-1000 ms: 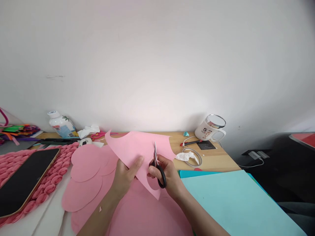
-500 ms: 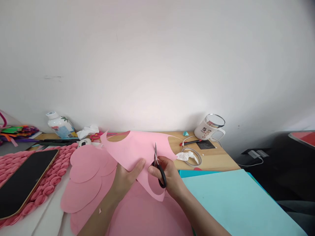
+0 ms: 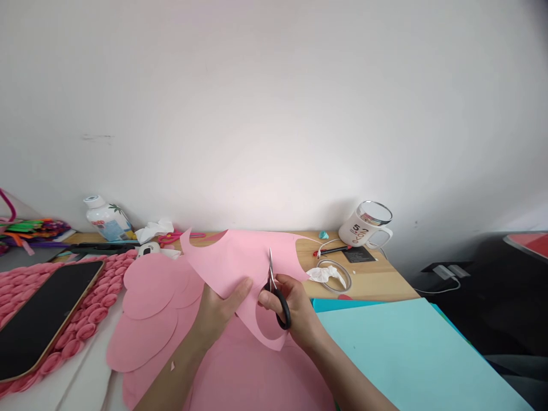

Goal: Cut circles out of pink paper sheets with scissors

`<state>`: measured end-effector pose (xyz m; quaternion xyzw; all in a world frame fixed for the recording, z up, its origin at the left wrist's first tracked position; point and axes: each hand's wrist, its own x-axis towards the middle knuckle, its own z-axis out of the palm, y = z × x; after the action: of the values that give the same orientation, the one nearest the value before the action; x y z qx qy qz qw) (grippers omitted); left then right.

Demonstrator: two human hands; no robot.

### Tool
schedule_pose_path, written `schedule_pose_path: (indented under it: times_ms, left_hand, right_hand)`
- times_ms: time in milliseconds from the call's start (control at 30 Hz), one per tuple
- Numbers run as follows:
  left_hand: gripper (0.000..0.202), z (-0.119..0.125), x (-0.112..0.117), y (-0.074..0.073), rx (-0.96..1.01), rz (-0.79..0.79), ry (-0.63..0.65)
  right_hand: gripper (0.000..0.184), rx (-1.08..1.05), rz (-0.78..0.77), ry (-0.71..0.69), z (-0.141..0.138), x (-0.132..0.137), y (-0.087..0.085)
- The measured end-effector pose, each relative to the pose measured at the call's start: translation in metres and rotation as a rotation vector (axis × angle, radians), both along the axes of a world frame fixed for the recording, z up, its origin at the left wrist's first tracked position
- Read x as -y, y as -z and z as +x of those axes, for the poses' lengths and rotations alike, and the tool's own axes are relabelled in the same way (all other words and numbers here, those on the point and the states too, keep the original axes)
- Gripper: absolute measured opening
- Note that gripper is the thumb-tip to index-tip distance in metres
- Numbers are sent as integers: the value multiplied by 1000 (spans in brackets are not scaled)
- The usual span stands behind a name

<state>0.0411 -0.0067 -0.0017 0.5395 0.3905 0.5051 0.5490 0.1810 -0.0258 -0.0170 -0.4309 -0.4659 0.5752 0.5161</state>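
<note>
My left hand (image 3: 220, 311) pinches a pink paper sheet (image 3: 233, 257) from below, thumb on top, and holds it up off the table. In my right hand (image 3: 293, 308) is a pair of black-handled scissors (image 3: 276, 291); their blades point up and away into the sheet, along a curved cut. Below them a rounded flap of the same sheet hangs down. Several cut pink ovals (image 3: 148, 291) lie overlapping on the table to the left, and more pink paper (image 3: 252, 377) lies under my forearms.
A large light-blue sheet (image 3: 411, 354) covers the table's right side. A white mug (image 3: 363, 228), a tape ring (image 3: 336, 274), a crumpled tissue and a cable lie behind on the wooden desk (image 3: 377, 279). At the left are a phone (image 3: 38, 317) on a pink knitted mat, a bottle (image 3: 105, 220) and coloured sticks.
The pink sheet has turned a little in my left hand and the hanging flap has grown. The scissors have stayed almost in the same place.
</note>
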Motion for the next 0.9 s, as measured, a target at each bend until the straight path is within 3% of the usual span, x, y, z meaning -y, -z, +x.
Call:
schedule_pose_path:
  times_ms: [433, 900]
  left_hand:
    - [22, -2, -1, -3, -1, -20, 15]
    - [17, -12, -7, 4, -38, 47, 41]
  right_hand:
    - [37, -1, 12, 22, -1, 1, 0]
    - [38, -37, -53, 52, -2, 1, -6]
